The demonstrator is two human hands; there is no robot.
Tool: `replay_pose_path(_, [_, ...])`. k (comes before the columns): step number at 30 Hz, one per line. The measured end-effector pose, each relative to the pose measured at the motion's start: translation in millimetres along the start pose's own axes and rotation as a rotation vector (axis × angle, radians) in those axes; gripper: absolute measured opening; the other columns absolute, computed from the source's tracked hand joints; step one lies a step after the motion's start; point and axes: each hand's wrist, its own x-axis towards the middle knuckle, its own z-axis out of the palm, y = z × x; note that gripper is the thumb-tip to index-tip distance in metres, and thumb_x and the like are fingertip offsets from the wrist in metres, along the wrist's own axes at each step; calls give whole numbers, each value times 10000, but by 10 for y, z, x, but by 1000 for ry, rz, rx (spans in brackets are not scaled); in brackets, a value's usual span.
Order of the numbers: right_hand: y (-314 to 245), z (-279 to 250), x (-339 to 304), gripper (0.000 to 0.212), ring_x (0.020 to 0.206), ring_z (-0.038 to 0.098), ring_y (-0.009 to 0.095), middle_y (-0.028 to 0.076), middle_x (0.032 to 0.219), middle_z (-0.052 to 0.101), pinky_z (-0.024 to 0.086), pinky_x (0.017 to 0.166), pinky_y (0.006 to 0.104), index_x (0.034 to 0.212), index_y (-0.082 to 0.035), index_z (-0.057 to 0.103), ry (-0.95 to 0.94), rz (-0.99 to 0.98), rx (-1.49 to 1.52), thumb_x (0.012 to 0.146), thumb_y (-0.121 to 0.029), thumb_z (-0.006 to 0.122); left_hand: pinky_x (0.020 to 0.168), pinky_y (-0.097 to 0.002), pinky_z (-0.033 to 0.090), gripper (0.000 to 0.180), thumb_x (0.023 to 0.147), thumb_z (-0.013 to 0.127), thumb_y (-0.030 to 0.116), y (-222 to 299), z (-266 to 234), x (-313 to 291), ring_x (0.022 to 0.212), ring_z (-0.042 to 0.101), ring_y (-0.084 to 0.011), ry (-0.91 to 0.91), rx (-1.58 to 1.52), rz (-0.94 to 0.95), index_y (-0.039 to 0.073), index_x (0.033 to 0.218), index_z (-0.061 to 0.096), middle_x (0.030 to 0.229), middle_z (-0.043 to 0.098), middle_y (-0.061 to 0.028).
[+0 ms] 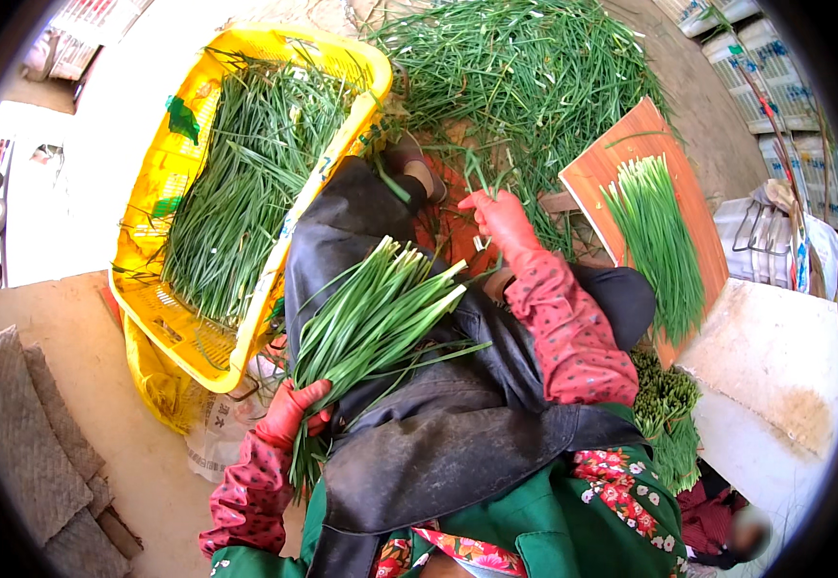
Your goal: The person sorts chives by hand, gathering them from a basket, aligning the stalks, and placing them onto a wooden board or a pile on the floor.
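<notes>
My left hand (293, 412), in a red rubber glove, is closed round the leafy end of a bunch of garlic chives (366, 323). The bunch lies over my dark apron, its pale cut ends pointing away to the upper right. Further forward and to the right, my right hand (504, 223) wears the same kind of glove, its fingers bent. A few loose green chive blades (482, 176) stick out at its fingertips, apparently pinched there. Beyond it spreads a large heap of loose chives (525, 72) on the floor.
At the left a yellow plastic basket (135, 252) leans toward me, filled with chives. On the right, a neat chive bundle (658, 246) lies on a brown wooden board (621, 144). More bundles (665, 409) are beside my right hip. White crates (771, 77) are stacked at the far right.
</notes>
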Motion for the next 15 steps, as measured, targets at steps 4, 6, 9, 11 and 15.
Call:
replay_pose_path(4, [-417,394,-331,461,782,639,189,97,964,674,524,701,318,1080,-29,646,-483,-125,-358,833,-418,652,360,-245,291,192,805,718,195,82,25,48,383,422,-115,-26,23,31,80,893,592,584,559,-49])
replay_pose_path(6, [-503,757,-253,465,698,624,187,64,829,668,507,644,310,1042,11,639,-476,-258,-582,765,-354,718,379,-229,351,290,723,773,140,317,111,-23,428,486,-116,136,153,137,53,953,620,620,589,-47])
replay_pose_path(9, [-767,840,-368,278,620,584,122,46,768,634,495,569,287,904,-29,654,-414,-157,-156,727,-228,738,385,-229,362,222,722,732,72,595,-77,-73,427,497,-107,118,262,227,39,920,638,616,595,-40])
replay_pose_path(11, [-645,897,-178,191,538,531,100,27,683,602,423,473,265,830,-60,651,-304,-181,-14,741,-215,720,384,-238,348,166,745,717,66,567,-71,2,421,483,-110,219,252,182,46,886,632,604,580,-40])
replay_pose_path(15, [-477,223,340,255,477,464,86,6,602,570,312,412,249,791,-44,658,109,-81,393,842,-291,621,369,-243,333,208,746,692,90,537,122,125,406,440,-115,257,222,191,74,921,581,592,545,-33])
